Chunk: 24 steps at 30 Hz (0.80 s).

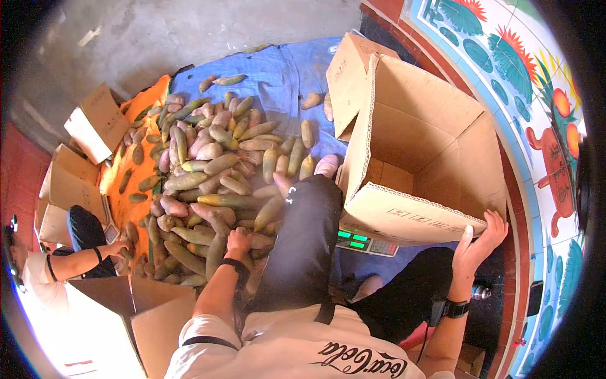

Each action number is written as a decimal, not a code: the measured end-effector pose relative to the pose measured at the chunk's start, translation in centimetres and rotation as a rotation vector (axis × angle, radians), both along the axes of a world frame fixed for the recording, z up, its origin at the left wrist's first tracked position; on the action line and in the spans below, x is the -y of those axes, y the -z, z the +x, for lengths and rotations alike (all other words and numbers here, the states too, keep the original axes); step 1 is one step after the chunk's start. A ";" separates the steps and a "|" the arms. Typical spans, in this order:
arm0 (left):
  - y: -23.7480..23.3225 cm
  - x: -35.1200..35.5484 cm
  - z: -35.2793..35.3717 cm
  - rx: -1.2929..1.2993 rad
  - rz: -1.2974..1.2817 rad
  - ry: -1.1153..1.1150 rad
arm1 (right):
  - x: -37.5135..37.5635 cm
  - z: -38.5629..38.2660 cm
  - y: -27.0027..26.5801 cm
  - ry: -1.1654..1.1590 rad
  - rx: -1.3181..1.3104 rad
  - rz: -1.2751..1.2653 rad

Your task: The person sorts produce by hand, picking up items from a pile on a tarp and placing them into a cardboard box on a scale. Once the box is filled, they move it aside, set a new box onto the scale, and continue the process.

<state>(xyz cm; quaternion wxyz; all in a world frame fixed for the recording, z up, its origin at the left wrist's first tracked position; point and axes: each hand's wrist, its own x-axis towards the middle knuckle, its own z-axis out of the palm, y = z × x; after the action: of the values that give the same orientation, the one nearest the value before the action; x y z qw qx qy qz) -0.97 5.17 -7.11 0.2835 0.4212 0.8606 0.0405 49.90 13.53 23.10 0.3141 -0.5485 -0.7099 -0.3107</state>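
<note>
A large pile of long green and pinkish radishes (221, 163) lies in front of me and to my left. My left hand (238, 242) is down at the near side of the pile, its fingers curled against a radish (260, 241); part of the grip is hidden. On my right stands a big open cardboard box (404, 211), tilted towards me, with its inside visible. My right hand (483, 245) grips the near right corner of its flap, thumb on the outer face. Under the box is a scale (372, 246) with a lit green display.
Blue sheeting (268, 69) and orange sheeting (120, 174) lie beneath the radishes. At the left another person (69, 265) reaches to the pile's edge, near several cardboard boxes (72, 183). An open box (161, 322) stands at lower left. A tiled wall (505, 69) runs along the right.
</note>
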 end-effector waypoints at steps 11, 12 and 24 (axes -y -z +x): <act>-0.6 -1.3 1.2 -0.087 0.141 0.146 | -0.1 0.1 0.1 0.002 0.005 0.001; -1.2 -1.5 1.3 -0.100 0.112 0.117 | 0.0 0.1 0.1 0.005 0.004 0.000; -0.4 1.6 1.3 -0.010 -0.383 0.136 | 0.0 -0.3 -0.2 0.004 -0.023 -0.014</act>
<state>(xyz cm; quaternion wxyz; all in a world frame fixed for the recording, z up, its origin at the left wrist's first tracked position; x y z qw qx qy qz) 0.35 3.59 -6.70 0.3560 0.4169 0.8236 -0.1453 49.64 13.51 23.33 0.3177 -0.5558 -0.7073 -0.2998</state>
